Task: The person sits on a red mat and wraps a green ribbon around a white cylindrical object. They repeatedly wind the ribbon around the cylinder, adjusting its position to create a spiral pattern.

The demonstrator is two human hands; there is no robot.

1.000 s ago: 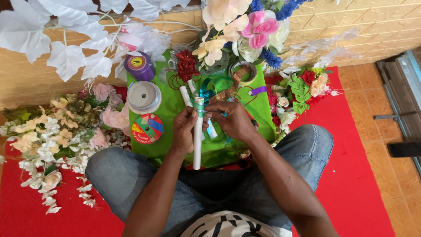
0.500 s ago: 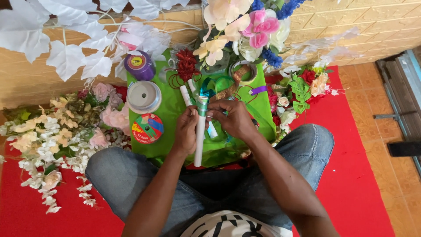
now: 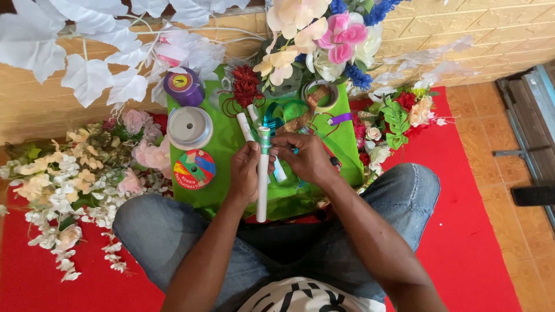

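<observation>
two hands (image 3: 277, 164) grip a white tube (image 3: 262, 185) over green paper (image 3: 225, 173) on red carpet (image 3: 480, 231).

Bright, even daylight; soft shadows, sharp focus, no glare.

White cylindrical tube (image 3: 262, 185): slender, rigid, near-vertical in view over the green sheet, upper end away from the person. Teal ribbon band (image 3: 265, 148) wraps its upper section; lower end projects bare toward the lap.
</observation>
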